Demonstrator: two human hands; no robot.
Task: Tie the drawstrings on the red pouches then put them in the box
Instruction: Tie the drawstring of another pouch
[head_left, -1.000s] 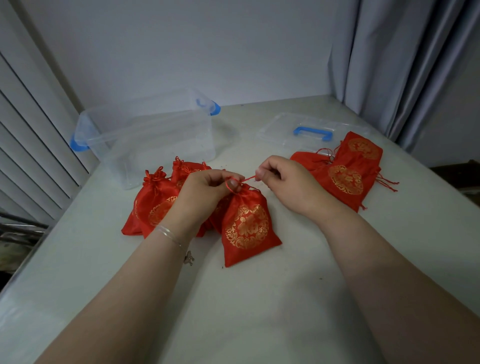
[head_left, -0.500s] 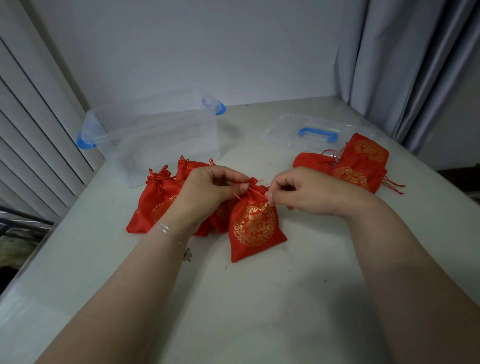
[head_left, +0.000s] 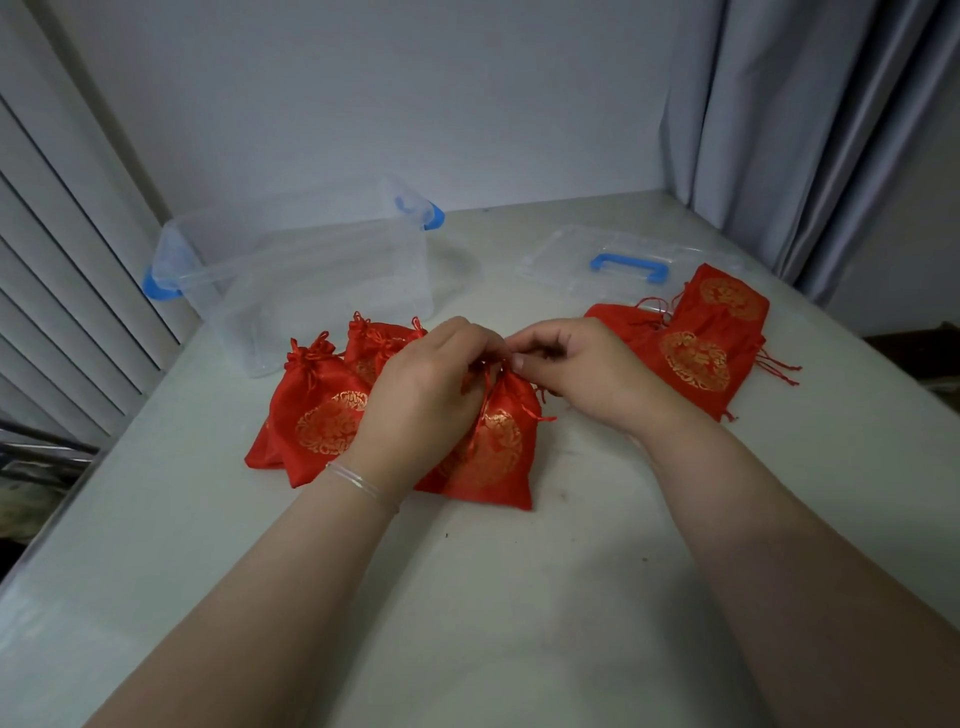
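A red pouch (head_left: 493, 447) with a gold round emblem lies on the white table in front of me. My left hand (head_left: 421, 384) and my right hand (head_left: 576, 364) meet at its gathered neck, each pinching its red drawstring (head_left: 485, 387). Cord ends trail over the pouch's front. To the left lies a pile of tied red pouches (head_left: 317, 410), partly hidden by my left hand. A pile of flat red pouches (head_left: 701, 343) with loose strings lies to the right. The clear plastic box (head_left: 301, 275) with blue latches stands open at the back left.
The box's clear lid (head_left: 623, 265) with a blue handle lies flat at the back right, touching the right pile. Grey curtains (head_left: 810, 130) hang at the right, slatted panels at the left. The table's left edge (head_left: 78, 499) drops off near the tied pile.
My hands have come together over the pouch's neck; a second ago the right hand was pulling the string out to the right. The pouch has turned a little.
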